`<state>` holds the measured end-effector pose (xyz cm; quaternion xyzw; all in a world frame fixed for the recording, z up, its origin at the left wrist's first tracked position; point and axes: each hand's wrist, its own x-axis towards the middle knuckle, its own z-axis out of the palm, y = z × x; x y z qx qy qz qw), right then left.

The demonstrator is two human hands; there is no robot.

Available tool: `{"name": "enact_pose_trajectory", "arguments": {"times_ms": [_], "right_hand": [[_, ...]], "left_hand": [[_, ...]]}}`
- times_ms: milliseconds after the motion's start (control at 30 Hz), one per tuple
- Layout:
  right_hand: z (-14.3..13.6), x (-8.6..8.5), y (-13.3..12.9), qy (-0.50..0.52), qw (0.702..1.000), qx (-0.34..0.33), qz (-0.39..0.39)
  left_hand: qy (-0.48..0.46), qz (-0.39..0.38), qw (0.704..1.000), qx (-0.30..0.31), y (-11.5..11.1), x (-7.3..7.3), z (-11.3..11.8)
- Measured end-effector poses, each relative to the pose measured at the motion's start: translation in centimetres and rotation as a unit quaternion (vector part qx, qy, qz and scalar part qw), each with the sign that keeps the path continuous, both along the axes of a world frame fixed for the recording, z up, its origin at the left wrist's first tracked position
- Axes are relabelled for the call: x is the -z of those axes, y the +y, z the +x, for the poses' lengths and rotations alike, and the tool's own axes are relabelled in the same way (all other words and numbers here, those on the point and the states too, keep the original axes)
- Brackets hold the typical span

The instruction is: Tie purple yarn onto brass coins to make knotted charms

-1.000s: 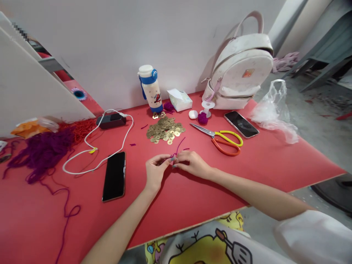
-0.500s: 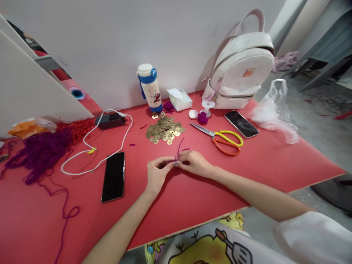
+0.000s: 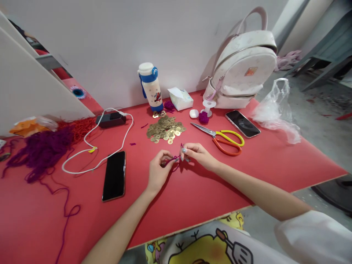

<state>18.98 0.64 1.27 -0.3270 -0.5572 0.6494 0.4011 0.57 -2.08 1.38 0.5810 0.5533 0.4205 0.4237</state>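
Note:
A short length of purple yarn [image 3: 176, 168] runs between my two hands, with a small loop hanging below the fingertips. My left hand [image 3: 159, 170] pinches one part of it between thumb and fingers. Opposite, my right hand [image 3: 199, 156] grips another part of the yarn, thumb on top. Just beyond the hands lies a heap of brass-coloured coins [image 3: 165, 128], some showing holes in the middle. Scissors [image 3: 217, 135] with one yellow and one orange handle rest to the right of the heap, blades together.
A phone [image 3: 114, 176] and white cable [image 3: 82, 172] lie left, beside tangled purple yarn [image 3: 46, 150]. Along the back stand a bottle [image 3: 150, 88], a tissue pack [image 3: 180, 99], a white spool [image 3: 209, 106] and a backpack [image 3: 243, 73]. Another phone [image 3: 242, 124] and a plastic bag [image 3: 277, 110] lie right.
My right hand has lifted slightly and drawn away from the left, turning so its thumb shows. The yarn now stretches between them with a loop hanging down.

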Motion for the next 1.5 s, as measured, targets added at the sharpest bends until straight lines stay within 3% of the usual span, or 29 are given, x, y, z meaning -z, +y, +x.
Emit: {"name": "enact_pose_trajectory", "arguments": {"times_ms": [367, 600, 833, 1000, 1100, 1167, 1267, 1367, 1500], "right_hand": [[0.3, -0.1, 0.3, 0.131, 0.990, 0.046, -0.018], [0.2, -0.6, 0.2, 0.180, 0.982, 0.041, -0.050], [0.2, -0.2, 1.1, 0.152, 0.970, 0.137, -0.132], [0.3, 0.3, 1.3, 0.135, 0.957, 0.217, -0.140], [0.1, 0.3, 1.0, 0.131, 0.945, 0.288, -0.084], [-0.1, 0.4, 0.6, 0.082, 0.956, 0.281, -0.028], [-0.6, 0.6, -0.2, -0.085, 0.982, 0.148, 0.076], [-1.1, 0.7, -1.1, -0.253, 0.945, 0.045, 0.203], [-1.1, 0.3, -1.5, -0.293, 0.907, 0.021, 0.301]], "left_hand": [[0.028, 0.032, 0.999, 0.025, 0.3, 0.5, -0.3], [0.017, 0.021, 0.999, 0.039, 0.5, 0.7, -0.3], [-0.068, -0.027, 0.996, 0.042, 0.1, 0.6, -0.5], [-0.057, 0.028, 0.998, -0.021, 0.2, 0.1, -0.6], [-0.050, 0.030, 0.997, -0.055, 0.4, 0.2, -0.8], [-0.045, 0.027, 0.996, -0.073, 0.5, 0.3, -0.9], [-0.032, 0.039, 0.996, -0.072, 0.5, 0.3, -0.9], [-0.025, 0.055, 0.997, -0.046, 0.5, 0.2, -0.9], [0.038, 0.091, 0.995, -0.006, 0.8, 0.3, -1.2]]}}
